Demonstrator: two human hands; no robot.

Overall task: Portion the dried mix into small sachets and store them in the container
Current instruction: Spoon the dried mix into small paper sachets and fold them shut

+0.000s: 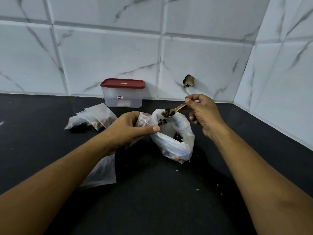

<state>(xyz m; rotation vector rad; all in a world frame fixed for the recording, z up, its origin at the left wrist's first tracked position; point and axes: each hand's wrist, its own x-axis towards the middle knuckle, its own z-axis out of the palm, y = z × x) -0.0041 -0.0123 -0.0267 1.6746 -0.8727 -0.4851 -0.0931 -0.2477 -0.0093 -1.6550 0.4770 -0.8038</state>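
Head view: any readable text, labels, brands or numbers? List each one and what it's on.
Nothing reads cleanly.
Sticker, red-bordered, on the front of the container: two dark characters, possibly "15", too small to confirm.
Red lid: a pale mark at its centre, too blurred to read.
Plastic bag: faint blue print showing through, unreadable.

Head view, down onto countertop [152, 200]
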